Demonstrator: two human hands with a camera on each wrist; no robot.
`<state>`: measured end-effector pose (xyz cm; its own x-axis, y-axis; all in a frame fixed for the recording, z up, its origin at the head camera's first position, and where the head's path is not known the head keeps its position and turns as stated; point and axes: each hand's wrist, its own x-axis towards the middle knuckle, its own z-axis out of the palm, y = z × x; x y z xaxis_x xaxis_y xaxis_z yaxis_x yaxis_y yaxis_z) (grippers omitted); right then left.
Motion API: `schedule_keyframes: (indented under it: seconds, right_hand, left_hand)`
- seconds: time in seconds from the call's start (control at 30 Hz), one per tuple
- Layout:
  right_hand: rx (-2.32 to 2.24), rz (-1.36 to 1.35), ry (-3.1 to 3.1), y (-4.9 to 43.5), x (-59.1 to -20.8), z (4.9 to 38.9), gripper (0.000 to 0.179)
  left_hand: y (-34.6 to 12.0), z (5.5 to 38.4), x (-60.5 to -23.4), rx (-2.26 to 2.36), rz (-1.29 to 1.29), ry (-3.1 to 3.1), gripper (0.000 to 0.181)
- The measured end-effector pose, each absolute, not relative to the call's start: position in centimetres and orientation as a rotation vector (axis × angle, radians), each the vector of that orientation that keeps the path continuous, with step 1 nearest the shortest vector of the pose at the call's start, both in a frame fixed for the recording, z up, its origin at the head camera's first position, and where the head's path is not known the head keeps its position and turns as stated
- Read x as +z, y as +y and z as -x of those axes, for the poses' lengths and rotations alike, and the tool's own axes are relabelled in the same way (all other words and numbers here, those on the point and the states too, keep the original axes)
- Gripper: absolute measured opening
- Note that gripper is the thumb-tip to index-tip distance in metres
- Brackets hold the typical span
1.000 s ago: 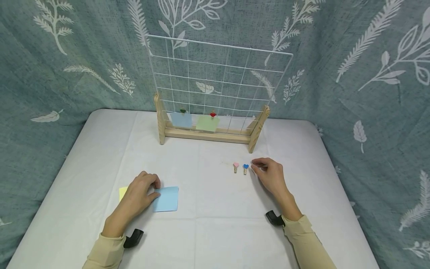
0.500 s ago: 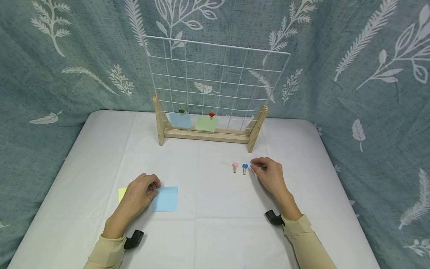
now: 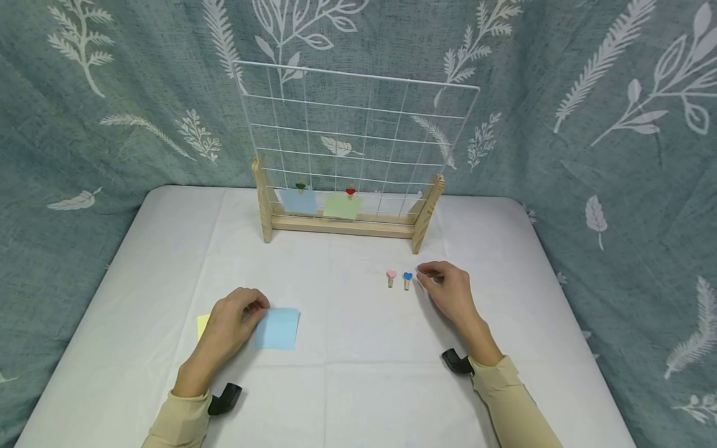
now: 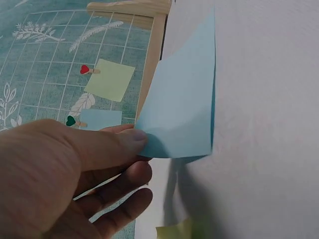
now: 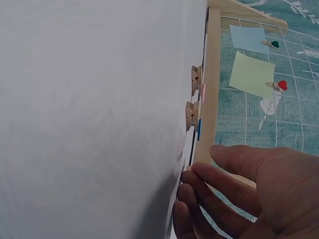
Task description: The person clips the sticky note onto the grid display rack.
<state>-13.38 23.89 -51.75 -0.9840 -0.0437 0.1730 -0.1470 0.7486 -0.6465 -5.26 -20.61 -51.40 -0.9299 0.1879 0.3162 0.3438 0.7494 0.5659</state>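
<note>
My left hand [image 3: 231, 323] pinches a blue sticky note [image 3: 278, 328] by its corner between thumb and forefinger. In the left wrist view the blue note [image 4: 182, 99] stands raised, with a shadow on the cloth below. A yellow sticky note [image 3: 203, 323] lies partly hidden under that hand. My right hand [image 3: 450, 289] rests on the table with thumb and fingers apart, holding nothing. Just left of its fingertips lie a clothespin with a blue heart [image 3: 407, 281] and one with a pink heart [image 3: 390, 279]; both show side-on in the right wrist view.
Behind the hands stands a white wire grid [image 3: 358, 134] on a wooden base [image 3: 343, 226]. A green-heart clothespin [image 3: 300, 186] holds a light blue note [image 3: 299, 201] on it, and a red-heart clothespin [image 3: 350, 191] a green note [image 3: 342, 205]. Patterned curtains [image 3: 616, 205] surround the white-covered table [image 3: 358, 398].
The blue note has lifted slightly off the table in my left hand, its thumb now closed on the corner. My right hand and the clothespins have not moved.
</note>
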Motion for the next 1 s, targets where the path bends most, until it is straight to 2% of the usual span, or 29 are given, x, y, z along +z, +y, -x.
schedule_keyframes:
  seconds: [0.37,0.7,0.9,1.0]
  right_hand:
    - [1.054,-0.174,-2.794,24.0,-51.8,13.4,0.020]
    - [1.048,-0.166,-2.802,24.0,-52.0,13.4,0.020]
    - [1.046,-0.176,-2.796,24.0,-52.0,13.4,0.020]
    - [1.050,-0.177,-2.789,24.0,-51.9,13.4,0.020]
  left_hand:
    - [-20.4,6.0,-51.0,-0.946,0.438,-2.600,0.027]
    - [-20.1,7.1,-50.0,-0.986,0.452,-2.578,0.020]
    - [-19.6,8.0,-49.2,-0.990,0.489,-2.594,0.009]
    - [-19.2,8.4,-48.9,-0.985,0.501,-2.592,0.015]
